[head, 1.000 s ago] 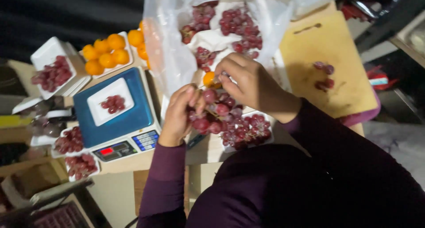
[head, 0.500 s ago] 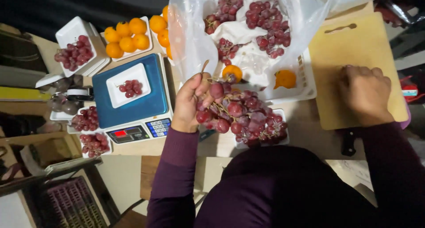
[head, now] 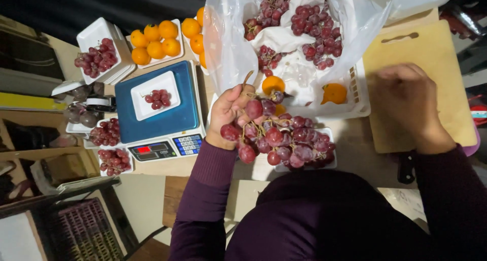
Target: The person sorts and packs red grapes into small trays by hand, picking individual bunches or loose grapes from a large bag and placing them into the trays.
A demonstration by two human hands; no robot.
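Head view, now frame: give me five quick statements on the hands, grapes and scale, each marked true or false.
1. The left hand holds a bunch of red grapes by its stem end. True.
2. The right hand grips a knife. False: it is over the pale wooden cutting board, and no knife shows in it.
3. A small white foam tray with a few grapes sits on the blue digital scale. True.
4. The scale platform is bare. False: the tray is on it.
5. Whole oranges lie in a tray behind the scale. True.
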